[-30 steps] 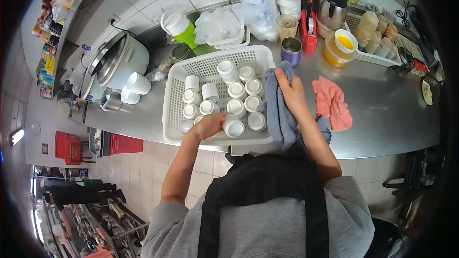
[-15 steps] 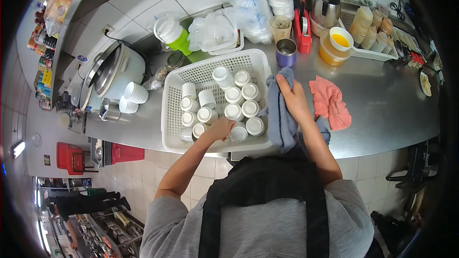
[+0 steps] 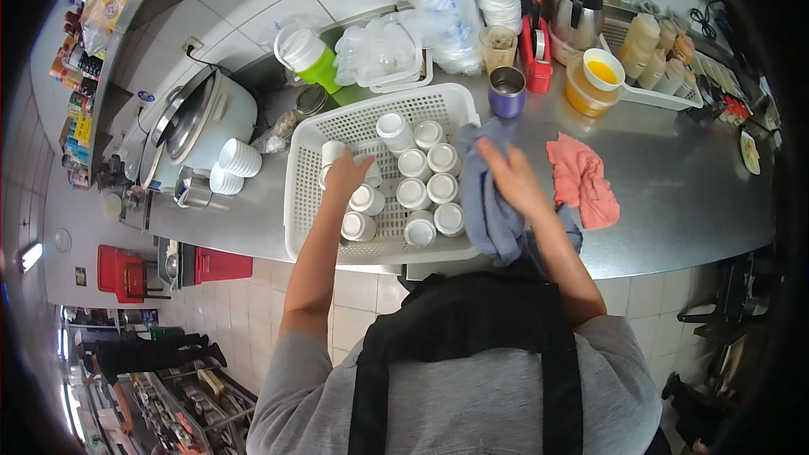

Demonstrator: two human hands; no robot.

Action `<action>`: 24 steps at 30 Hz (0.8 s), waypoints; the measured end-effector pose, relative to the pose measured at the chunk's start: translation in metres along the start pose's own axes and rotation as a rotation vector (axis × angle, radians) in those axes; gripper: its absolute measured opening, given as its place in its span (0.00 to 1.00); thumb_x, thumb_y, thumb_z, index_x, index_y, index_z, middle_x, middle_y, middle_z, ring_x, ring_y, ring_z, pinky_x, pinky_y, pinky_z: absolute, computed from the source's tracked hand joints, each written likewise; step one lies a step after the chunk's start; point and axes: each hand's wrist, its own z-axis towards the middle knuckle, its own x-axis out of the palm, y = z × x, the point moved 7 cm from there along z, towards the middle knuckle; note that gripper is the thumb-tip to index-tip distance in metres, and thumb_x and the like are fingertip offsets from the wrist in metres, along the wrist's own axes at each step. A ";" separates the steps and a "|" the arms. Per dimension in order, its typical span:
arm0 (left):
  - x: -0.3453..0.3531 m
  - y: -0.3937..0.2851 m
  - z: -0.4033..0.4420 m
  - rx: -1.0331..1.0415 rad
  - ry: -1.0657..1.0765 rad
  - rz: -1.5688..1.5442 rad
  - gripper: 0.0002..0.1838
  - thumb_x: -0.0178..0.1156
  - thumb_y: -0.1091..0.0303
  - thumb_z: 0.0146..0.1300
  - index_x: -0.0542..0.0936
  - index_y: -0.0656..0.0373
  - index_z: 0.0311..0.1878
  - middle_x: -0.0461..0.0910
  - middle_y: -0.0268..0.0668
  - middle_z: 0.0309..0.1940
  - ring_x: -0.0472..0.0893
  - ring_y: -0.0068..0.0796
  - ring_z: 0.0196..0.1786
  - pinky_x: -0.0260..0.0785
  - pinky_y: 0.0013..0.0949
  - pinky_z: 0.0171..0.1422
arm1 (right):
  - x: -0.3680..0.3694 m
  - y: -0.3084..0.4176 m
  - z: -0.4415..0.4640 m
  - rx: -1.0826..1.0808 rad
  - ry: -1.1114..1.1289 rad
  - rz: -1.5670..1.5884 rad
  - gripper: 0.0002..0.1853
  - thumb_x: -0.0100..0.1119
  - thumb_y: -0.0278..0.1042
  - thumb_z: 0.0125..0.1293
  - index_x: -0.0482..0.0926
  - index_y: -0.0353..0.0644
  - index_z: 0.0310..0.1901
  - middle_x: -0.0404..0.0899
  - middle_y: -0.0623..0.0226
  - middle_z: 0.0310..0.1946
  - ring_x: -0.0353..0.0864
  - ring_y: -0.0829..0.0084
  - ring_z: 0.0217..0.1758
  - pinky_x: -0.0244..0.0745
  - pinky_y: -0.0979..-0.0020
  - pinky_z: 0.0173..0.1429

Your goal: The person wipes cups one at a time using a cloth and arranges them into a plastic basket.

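A white perforated plastic basket [image 3: 297,223] on the steel counter holds several small white cups or jars [image 3: 413,194], most standing upside down and a few lying on their sides. My left hand [image 3: 344,175] is over the left part of these, thumb and forefinger apart, beside a tipped white cup [image 3: 371,172]. Its other fingers are partly hidden, and I cannot tell whether they touch a cup. At the basket's right rim, my right hand [image 3: 516,181] grips a bunched blue-grey cloth [image 3: 489,215]. Further right a pink cloth [image 3: 581,181] lies crumpled on the counter.
Stacked white cups [image 3: 240,160] and a large cooker [image 3: 211,118] are on the left. Behind the basket stand a green-and-white container [image 3: 313,63] and a purple metal cup [image 3: 506,94]. A thermos jug [image 3: 578,4] and sauce bottles [image 3: 638,46] are at the back right.
My left hand has moved from the basket's near side up and left to the cups at its left. My right hand stays at the blue-grey cloth, its fingers shifted slightly.
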 end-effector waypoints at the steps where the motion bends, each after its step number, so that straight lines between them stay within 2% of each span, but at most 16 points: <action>1: 0.010 0.001 0.005 -0.003 0.029 0.040 0.36 0.59 0.39 0.59 0.73 0.67 0.52 0.81 0.58 0.42 0.81 0.55 0.48 0.73 0.48 0.51 | 0.011 0.004 -0.003 -0.058 0.066 -0.105 0.28 0.50 0.56 0.70 0.79 0.32 0.44 0.82 0.51 0.34 0.82 0.60 0.39 0.73 0.63 0.45; 3: 0.027 0.004 0.013 -0.063 0.086 0.046 0.40 0.60 0.36 0.57 0.71 0.68 0.54 0.80 0.58 0.45 0.80 0.54 0.52 0.72 0.49 0.54 | 0.050 0.019 -0.015 -0.197 0.336 -0.250 0.28 0.51 0.57 0.68 0.79 0.32 0.42 0.81 0.47 0.34 0.81 0.53 0.39 0.73 0.58 0.45; 4: 0.031 0.002 0.015 -0.092 0.113 0.050 0.42 0.60 0.35 0.56 0.71 0.68 0.55 0.80 0.58 0.47 0.79 0.54 0.53 0.71 0.49 0.55 | 0.074 0.023 -0.023 -0.259 0.466 -0.445 0.26 0.55 0.55 0.66 0.80 0.34 0.41 0.80 0.49 0.34 0.80 0.54 0.41 0.74 0.57 0.45; 5: 0.031 0.002 0.017 -0.100 0.135 0.048 0.41 0.62 0.39 0.56 0.70 0.69 0.57 0.80 0.59 0.47 0.80 0.55 0.52 0.71 0.49 0.55 | 0.095 0.021 -0.031 -0.321 0.597 -0.639 0.23 0.58 0.53 0.63 0.80 0.36 0.39 0.80 0.52 0.34 0.79 0.55 0.42 0.75 0.56 0.45; 8: 0.033 0.015 0.022 0.027 0.034 -0.128 0.40 0.63 0.41 0.56 0.68 0.69 0.59 0.81 0.58 0.46 0.81 0.53 0.51 0.71 0.47 0.56 | 0.141 -0.017 -0.053 -0.632 0.702 -0.665 0.15 0.63 0.45 0.57 0.81 0.39 0.36 0.78 0.59 0.36 0.78 0.59 0.46 0.77 0.58 0.44; 11: -0.003 0.012 -0.001 -0.203 -0.021 -0.507 0.39 0.63 0.44 0.57 0.67 0.67 0.60 0.80 0.54 0.48 0.82 0.46 0.49 0.74 0.43 0.54 | 0.156 -0.036 -0.042 -0.572 0.663 -0.884 0.13 0.65 0.40 0.55 0.81 0.42 0.39 0.76 0.66 0.42 0.74 0.61 0.51 0.78 0.62 0.46; 14: -0.024 -0.005 -0.029 -0.263 0.113 -1.230 0.34 0.58 0.46 0.64 0.66 0.66 0.61 0.77 0.48 0.52 0.82 0.38 0.48 0.78 0.38 0.51 | 0.151 -0.035 -0.040 -0.550 0.572 -0.810 0.11 0.63 0.35 0.58 0.80 0.41 0.41 0.77 0.59 0.42 0.77 0.59 0.47 0.77 0.59 0.45; 17: -0.037 -0.026 -0.052 -0.144 0.299 -1.701 0.30 0.49 0.47 0.70 0.66 0.63 0.62 0.76 0.44 0.54 0.82 0.36 0.47 0.81 0.32 0.46 | 0.123 -0.006 -0.025 -0.419 0.351 -0.461 0.17 0.62 0.37 0.60 0.74 0.38 0.47 0.75 0.54 0.42 0.78 0.56 0.43 0.75 0.58 0.44; 20: -0.057 -0.054 -0.078 -0.058 0.289 -1.834 0.29 0.43 0.45 0.73 0.67 0.61 0.62 0.77 0.41 0.53 0.83 0.35 0.45 0.81 0.28 0.41 | 0.085 0.026 0.002 -0.256 0.132 -0.014 0.21 0.61 0.40 0.62 0.69 0.35 0.51 0.73 0.52 0.41 0.77 0.51 0.40 0.72 0.57 0.43; 21: -0.051 -0.058 -0.080 -0.080 0.325 -1.834 0.32 0.39 0.40 0.72 0.69 0.59 0.62 0.78 0.40 0.50 0.83 0.32 0.43 0.80 0.24 0.38 | 0.077 0.042 0.004 -0.269 0.098 0.020 0.20 0.61 0.40 0.62 0.70 0.35 0.49 0.73 0.53 0.41 0.76 0.51 0.41 0.72 0.58 0.44; 23: -0.029 -0.068 -0.080 0.074 0.522 -1.875 0.33 0.38 0.38 0.72 0.71 0.58 0.61 0.79 0.41 0.50 0.83 0.31 0.44 0.80 0.25 0.38 | 0.067 0.068 0.005 -0.301 0.026 0.088 0.19 0.61 0.41 0.63 0.71 0.33 0.47 0.72 0.54 0.41 0.75 0.50 0.43 0.71 0.59 0.44; 24: -0.021 -0.077 -0.082 0.156 0.623 -1.889 0.34 0.37 0.37 0.72 0.72 0.58 0.61 0.79 0.41 0.50 0.83 0.30 0.44 0.79 0.25 0.38 | 0.074 0.080 0.000 -0.447 0.064 0.027 0.19 0.60 0.42 0.63 0.71 0.34 0.46 0.73 0.54 0.40 0.75 0.52 0.44 0.70 0.59 0.48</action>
